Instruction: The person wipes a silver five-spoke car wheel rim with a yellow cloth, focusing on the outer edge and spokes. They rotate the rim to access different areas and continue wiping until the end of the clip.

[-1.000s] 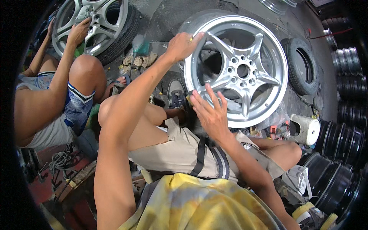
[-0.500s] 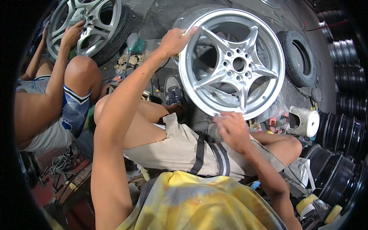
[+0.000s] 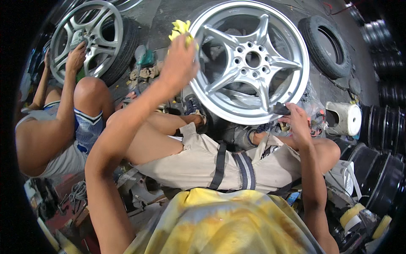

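A silver alloy wheel rim (image 3: 284, 63) with several star-like spokes stands tilted in front of my legs. My left hand (image 3: 179, 65) is beside its left edge, blurred, and grips a crumpled yellow cloth (image 3: 181, 30). Near the lower right of the rim, my right hand (image 3: 297, 122) pinches a small, dark flat piece (image 3: 280, 109), held against or just in front of the lip. Whether it touches the metal I cannot tell, nor what it is made of.
At the left, a co-worker's hand (image 3: 76, 58) rests on another spoked wheel (image 3: 116, 36) with a tyre. A loose tyre (image 3: 312, 44) lies behind right. A white container (image 3: 349, 120) and stacked black rims (image 3: 374, 125) stand at the right. Tangled cords (image 3: 78, 194) lie lower left.
My left hand has left the rim's upper left edge, and the yellow cloth now shows fully. My right hand has moved right along the lower lip, revealing the dark piece.
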A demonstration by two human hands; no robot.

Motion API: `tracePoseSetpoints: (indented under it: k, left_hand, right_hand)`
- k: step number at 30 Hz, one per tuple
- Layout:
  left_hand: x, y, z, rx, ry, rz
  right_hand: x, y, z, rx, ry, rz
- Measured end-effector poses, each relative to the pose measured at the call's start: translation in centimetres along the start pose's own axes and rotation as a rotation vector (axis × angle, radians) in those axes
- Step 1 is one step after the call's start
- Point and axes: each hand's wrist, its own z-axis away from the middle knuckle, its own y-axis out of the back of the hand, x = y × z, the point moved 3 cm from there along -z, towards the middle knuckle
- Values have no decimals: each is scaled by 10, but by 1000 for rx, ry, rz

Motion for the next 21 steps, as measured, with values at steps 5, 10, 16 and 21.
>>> tracePoseSetpoints:
  k: [5,10,16,21]
  left_hand:
    - [86,-7,102,-286,-183,-198]
    - [146,-8,123,-406,-274,-3]
    - [51,-3,103,-314,-317,114]
    - [-63,22,5,-42,70,-9]
  right_hand:
    - [4,9,-10,39,34,-8]
    - [-6,2,-8,41,62,-26]
    - [2,13,-10,35,54,-63]
    - [-9,7,-4,10,58,-95]
